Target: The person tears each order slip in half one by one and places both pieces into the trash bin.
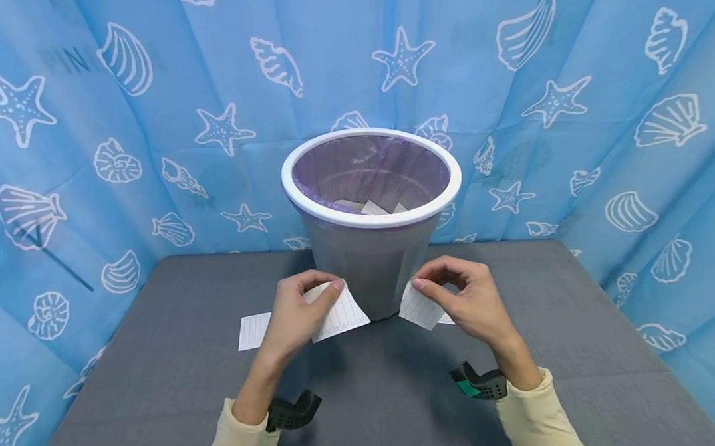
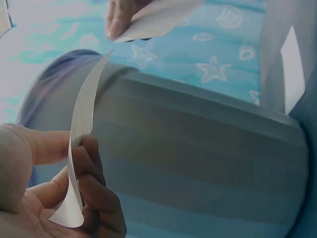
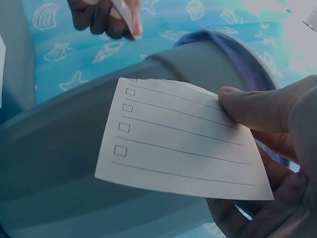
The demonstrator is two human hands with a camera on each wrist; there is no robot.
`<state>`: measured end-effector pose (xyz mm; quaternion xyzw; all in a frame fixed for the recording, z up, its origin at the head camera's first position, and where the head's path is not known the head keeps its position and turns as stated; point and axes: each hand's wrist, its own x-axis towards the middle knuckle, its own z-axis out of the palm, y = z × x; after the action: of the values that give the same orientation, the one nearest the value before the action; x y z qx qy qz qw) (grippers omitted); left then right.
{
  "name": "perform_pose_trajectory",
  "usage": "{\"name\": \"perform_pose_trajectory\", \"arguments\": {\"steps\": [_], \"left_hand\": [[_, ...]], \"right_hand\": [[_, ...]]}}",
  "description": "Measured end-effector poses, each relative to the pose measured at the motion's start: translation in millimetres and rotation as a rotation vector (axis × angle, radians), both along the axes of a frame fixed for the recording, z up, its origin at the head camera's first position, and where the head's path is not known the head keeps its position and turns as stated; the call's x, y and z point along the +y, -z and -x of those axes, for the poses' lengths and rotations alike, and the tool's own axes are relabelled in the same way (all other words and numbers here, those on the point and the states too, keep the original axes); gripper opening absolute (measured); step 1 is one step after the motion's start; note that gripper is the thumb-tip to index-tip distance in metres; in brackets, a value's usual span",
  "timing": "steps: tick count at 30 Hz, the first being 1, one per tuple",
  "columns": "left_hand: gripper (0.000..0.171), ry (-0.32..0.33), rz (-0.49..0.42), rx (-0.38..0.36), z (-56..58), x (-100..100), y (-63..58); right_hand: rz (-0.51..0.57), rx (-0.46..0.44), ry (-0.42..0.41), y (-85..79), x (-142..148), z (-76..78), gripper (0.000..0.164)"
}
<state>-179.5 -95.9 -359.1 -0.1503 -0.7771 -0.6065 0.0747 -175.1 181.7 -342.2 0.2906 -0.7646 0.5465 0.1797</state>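
Observation:
My left hand (image 1: 298, 312) pinches a piece of lined paper (image 1: 340, 315) between thumb and fingers, a row of small checkboxes along its lower edge. In the left wrist view this paper (image 2: 84, 106) is bent, seen nearly edge-on. My right hand (image 1: 465, 298) pinches a second lined piece (image 1: 420, 307) at its corner. Seen from the right wrist, that piece (image 3: 183, 141) has checkboxes down one side and a ragged, torn top edge. The two pieces are apart, both held in front of a grey trash bin (image 1: 365, 256).
The bin has a white rim (image 1: 372, 220) and a purple liner (image 1: 367, 159), with several paper scraps (image 1: 373, 208) inside. A lined sheet (image 1: 254, 331) lies on the grey table (image 1: 178, 364) beside my left hand; another white paper (image 1: 446, 319) shows behind my right. A blue shell-print curtain (image 1: 338, 64) hangs behind.

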Motion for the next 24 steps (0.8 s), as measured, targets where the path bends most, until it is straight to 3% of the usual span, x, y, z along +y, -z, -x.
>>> {"name": "perform_pose_trajectory", "arguments": {"steps": [5,9,15,24], "left_hand": [[0.021,0.011,-0.007,0.039,-0.1,-9.6,-22.5],[0.019,0.021,0.01,0.079,2.1,-16.2,-49.1],[0.019,0.017,0.047,0.129,8.2,-23.5,-93.9],[0.022,-0.004,0.043,0.193,36.6,-19.7,-156.8]], "right_hand": [[0.006,0.018,0.017,-21.1,11.2,2.2,0.015],[0.033,0.056,0.034,-46.0,22.9,3.8,0.015],[0.116,0.113,-0.003,-82.4,37.5,9.5,0.011],[0.156,0.202,-0.051,-136.1,40.8,23.5,0.011]]}}
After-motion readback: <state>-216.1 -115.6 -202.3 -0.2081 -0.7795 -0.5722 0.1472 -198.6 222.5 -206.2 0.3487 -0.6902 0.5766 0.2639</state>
